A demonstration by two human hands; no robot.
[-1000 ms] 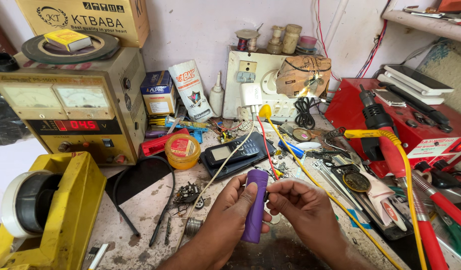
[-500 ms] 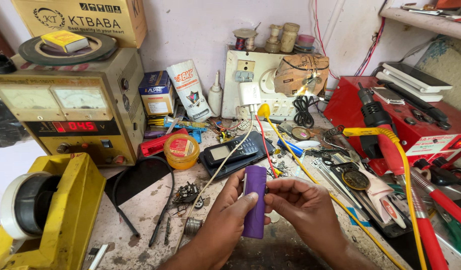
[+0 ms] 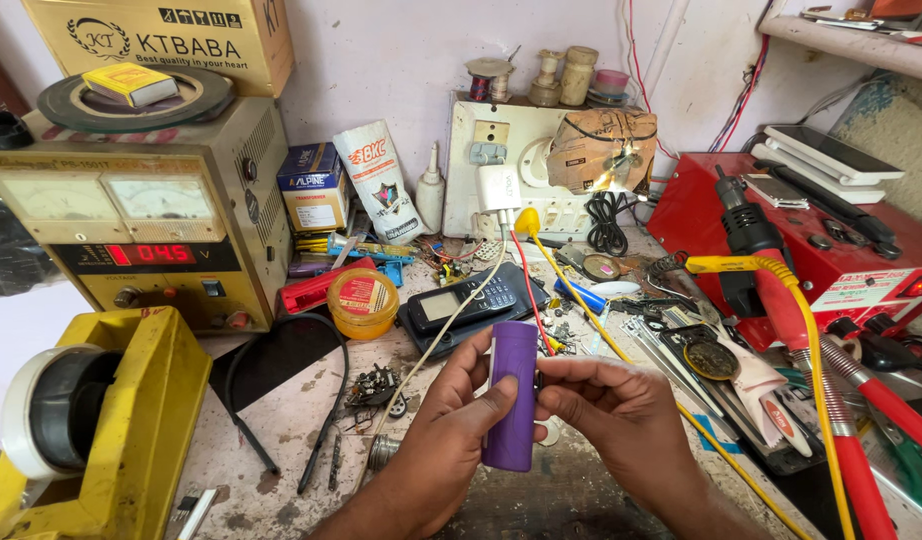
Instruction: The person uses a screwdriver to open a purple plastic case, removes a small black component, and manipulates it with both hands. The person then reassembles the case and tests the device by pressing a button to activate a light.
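- Holding a purple cylinder [image 3: 511, 405] upright between them, both hands sit low in the middle of the view, above the cluttered worktop [image 3: 281, 400].
- Left hand [image 3: 451, 425]: its grip is clamped on the cylinder, thumb across the front of the lower half and fingers wrapped behind.
- Right hand [image 3: 621, 410]: thumb and fingertips press together against the cylinder's right side, about halfway up; whether it pinches something small there is too hidden to tell.
- Just beyond the cylinder's top lies a dark keypad phone [image 3: 466, 300] on a black pad, with a round yellow tin [image 3: 361, 300] beside it on the left.
- A white wire [image 3: 436, 340] runs from the wall plug down past the left hand; a yellow wire [image 3: 621, 350] and a red one pass near the right hand.
- A yellow tape dispenser [image 3: 111, 430] stands at the near left, with a bench power supply [image 3: 151, 230] showing a red readout behind it.
- To the right, well apart from the hands, a soldering iron [image 3: 781, 290] with a red handle leans by a red station [image 3: 831, 240].
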